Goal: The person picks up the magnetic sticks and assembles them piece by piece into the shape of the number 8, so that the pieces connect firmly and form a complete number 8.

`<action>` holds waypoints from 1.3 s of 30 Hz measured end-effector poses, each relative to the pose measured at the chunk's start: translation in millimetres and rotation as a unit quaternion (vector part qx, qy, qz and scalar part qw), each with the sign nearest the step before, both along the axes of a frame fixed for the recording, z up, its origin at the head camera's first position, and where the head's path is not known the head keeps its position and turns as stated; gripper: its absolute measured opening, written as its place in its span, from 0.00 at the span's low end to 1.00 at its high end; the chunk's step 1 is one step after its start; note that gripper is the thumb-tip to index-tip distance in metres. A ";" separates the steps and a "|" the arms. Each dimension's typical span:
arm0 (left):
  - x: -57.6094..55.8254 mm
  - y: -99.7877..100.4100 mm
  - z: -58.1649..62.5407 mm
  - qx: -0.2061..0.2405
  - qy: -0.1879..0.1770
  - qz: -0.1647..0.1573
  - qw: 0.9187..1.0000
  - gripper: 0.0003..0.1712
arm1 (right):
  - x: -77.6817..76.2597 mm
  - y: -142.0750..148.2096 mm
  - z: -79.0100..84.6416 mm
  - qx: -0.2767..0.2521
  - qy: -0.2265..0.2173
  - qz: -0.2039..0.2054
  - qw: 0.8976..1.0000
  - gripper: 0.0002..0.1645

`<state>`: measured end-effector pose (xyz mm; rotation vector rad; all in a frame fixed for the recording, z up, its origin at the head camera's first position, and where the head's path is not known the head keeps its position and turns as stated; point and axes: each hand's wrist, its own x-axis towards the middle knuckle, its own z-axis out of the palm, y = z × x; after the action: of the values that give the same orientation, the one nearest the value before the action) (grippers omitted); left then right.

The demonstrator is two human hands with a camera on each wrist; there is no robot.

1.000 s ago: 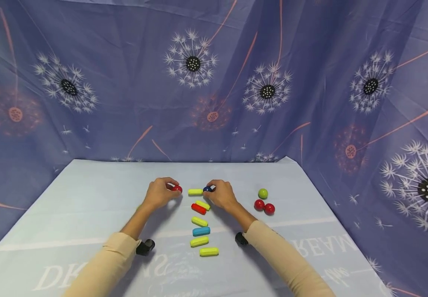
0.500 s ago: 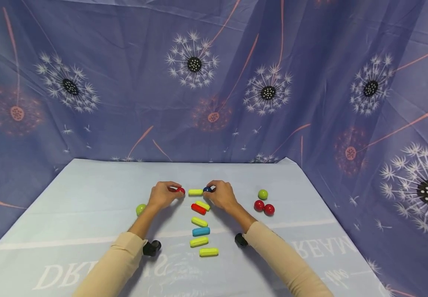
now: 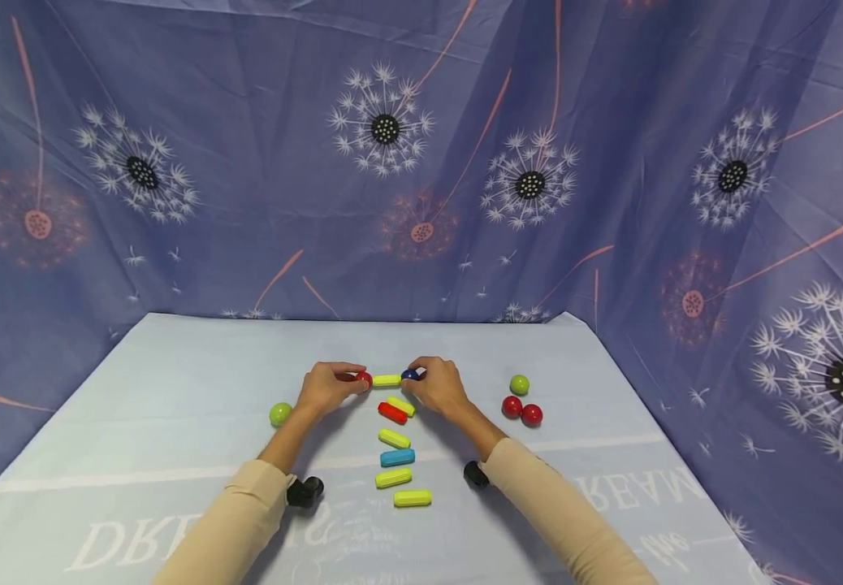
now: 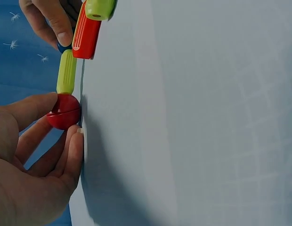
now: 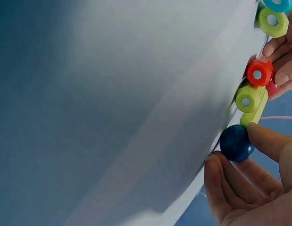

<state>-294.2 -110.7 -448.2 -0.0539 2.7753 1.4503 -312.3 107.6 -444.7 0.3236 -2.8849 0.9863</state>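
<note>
My left hand (image 3: 326, 388) pinches a red ball (image 4: 65, 112) between thumb and fingers at the far middle of the table. Opposite it, my right hand (image 3: 436, 383) pinches a dark blue ball (image 5: 237, 143). Between the two balls lies a yellow-green ridged stick (image 4: 67, 72); in the left wrist view its near end meets the red ball and its far end reaches the blue one. Just in front of it, a red stick (image 3: 392, 413) lies against another yellow-green stick (image 3: 401, 405). The fingers partly hide both balls in the head view.
Nearer me, a blue stick (image 3: 397, 457) lies among several yellow-green sticks (image 3: 412, 498). Left of them is a green ball (image 3: 280, 414). On the right sit a green ball (image 3: 520, 384) and two red balls (image 3: 512, 407). A patterned curtain (image 3: 283, 162) hangs behind the table.
My left hand has moved right with the red ball, up to the left end of the yellow-green stick. The left green ball has come into view. My right hand stays in place.
</note>
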 end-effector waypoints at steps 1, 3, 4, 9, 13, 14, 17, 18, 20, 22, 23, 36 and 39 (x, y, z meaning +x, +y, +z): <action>0.0 0.4 -0.2 0.002 -0.002 0.000 1.000 0.19 | 0.2 -0.1 0.0 0.001 -0.001 0.000 1.000 0.18; -0.3 0.5 -0.8 0.006 -0.006 -0.001 1.000 0.19 | 0.6 -0.3 0.0 0.003 -0.001 0.000 1.000 0.18; -0.5 0.4 -1.0 0.010 -0.007 0.001 1.000 0.19 | 0.6 -0.3 -0.2 0.003 0.000 -0.001 1.000 0.18; -1.4 -2.2 -1.8 0.025 -0.010 0.000 1.000 0.21 | -0.6 -0.3 -1.3 0.005 0.007 0.000 1.000 0.18; -3.2 -4.8 -1.3 0.048 -0.032 0.001 0.998 0.21 | -1.9 -0.2 -2.1 0.005 0.005 -0.003 1.000 0.18; -3.8 -5.4 -1.3 0.055 -0.039 0.003 0.998 0.21 | -2.1 -0.1 -2.2 0.005 0.004 -0.004 1.000 0.18; -5.5 -6.1 -1.0 0.074 -0.055 0.008 0.996 0.20 | -2.7 0.1 -2.7 0.004 -0.001 -0.008 1.000 0.19; -6.1 -6.0 -0.8 0.079 -0.059 0.010 0.995 0.21 | -3.0 0.2 -2.9 0.005 -0.002 -0.008 1.000 0.19; -7.3 -5.5 -0.6 0.091 -0.063 0.012 0.994 0.20 | -3.9 0.2 -2.8 0.003 -0.002 -0.007 1.000 0.19; -8.9 -5.1 -0.6 0.101 -0.062 0.011 0.993 0.20 | -4.6 0.2 -2.4 0.001 -0.001 -0.007 1.000 0.19; -9.3 -4.9 -0.2 0.109 -0.062 0.011 0.992 0.20 | -5.0 0.3 -2.1 0.000 0.001 -0.008 1.000 0.19; -17.2 -4.7 -1.9 0.159 -0.067 0.028 0.985 0.18 | -10.0 -1.5 -0.7 0.005 0.007 -0.022 1.000 0.19; -18.7 -3.5 -2.6 0.158 -0.069 0.033 0.984 0.18 | -10.5 0.2 -1.6 0.001 0.006 -0.024 1.000 0.19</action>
<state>-312.8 -114.2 -450.8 -0.2347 2.4257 1.8075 -322.8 107.8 -446.3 0.2590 -2.8692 0.9700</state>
